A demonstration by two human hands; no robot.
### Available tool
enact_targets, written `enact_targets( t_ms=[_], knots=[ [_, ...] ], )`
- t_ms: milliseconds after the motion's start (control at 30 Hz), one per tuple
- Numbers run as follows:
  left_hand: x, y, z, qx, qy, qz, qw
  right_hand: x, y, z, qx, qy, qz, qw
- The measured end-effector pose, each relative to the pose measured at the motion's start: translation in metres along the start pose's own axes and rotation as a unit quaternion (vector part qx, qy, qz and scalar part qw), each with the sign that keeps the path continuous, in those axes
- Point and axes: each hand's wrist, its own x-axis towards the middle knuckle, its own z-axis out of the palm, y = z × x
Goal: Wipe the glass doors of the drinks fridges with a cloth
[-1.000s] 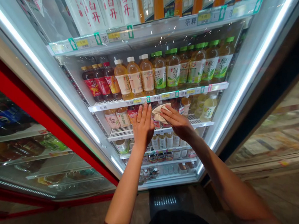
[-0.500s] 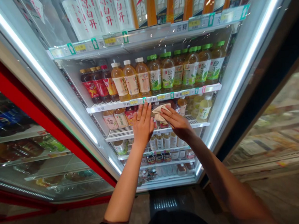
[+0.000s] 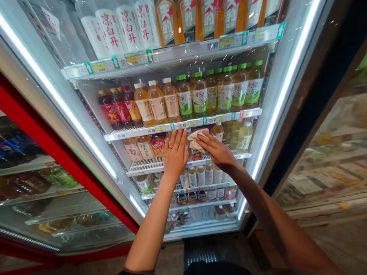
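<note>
My left hand (image 3: 175,155) lies flat with its fingers spread, a ring on one finger, against the glass door (image 3: 115,113) of a lit drinks cooler. Close beside it, my right hand (image 3: 216,151) presses a crumpled cream cloth (image 3: 196,139) to the glass, with the cloth bunched under the fingertips. Behind the glass, a wire shelf (image 3: 175,165) of bottled drinks lies at the level of both hands. The hands hide part of that shelf's bottles.
Green-capped tea bottles (image 3: 200,95) stand on the shelf above the hands, and orange bottles (image 3: 209,14) higher up. A red-framed cooler (image 3: 38,122) stands to the left, and blurred packaged goods (image 3: 333,173) lie to the right. Tiled floor (image 3: 160,260) runs below.
The view has tilted upward and drifted, so the cooler's shelves sit lower in the frame. Both hands and the cloth stay in nearly the same place on the glass.
</note>
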Motion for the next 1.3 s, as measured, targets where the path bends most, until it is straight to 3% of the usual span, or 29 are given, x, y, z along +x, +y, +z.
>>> enact_targets(
  t_ms=[400, 633, 967, 1100, 1300],
  knots=[
    [0.004, 0.022, 0.007, -0.009, -0.033, -0.023, 0.999, -0.005, 0.010, -0.015, -0.009, -0.006, -0.002, 1.000],
    [0.006, 0.038, 0.011, -0.015, -0.024, -0.053, 0.998, -0.005, 0.016, -0.020, 0.012, -0.018, -0.005, 1.000],
    [0.015, 0.069, 0.019, -0.005, -0.042, -0.065, 0.997, -0.009, 0.032, -0.045, 0.018, -0.038, -0.014, 0.999],
    [0.017, 0.077, 0.018, -0.009, -0.045, -0.082, 0.996, -0.013, 0.038, -0.050, 0.021, -0.053, -0.031, 0.998],
    [0.014, 0.082, 0.010, 0.011, -0.041, -0.092, 0.995, -0.013, 0.037, -0.045, 0.028, -0.029, -0.018, 0.999]
  ],
)
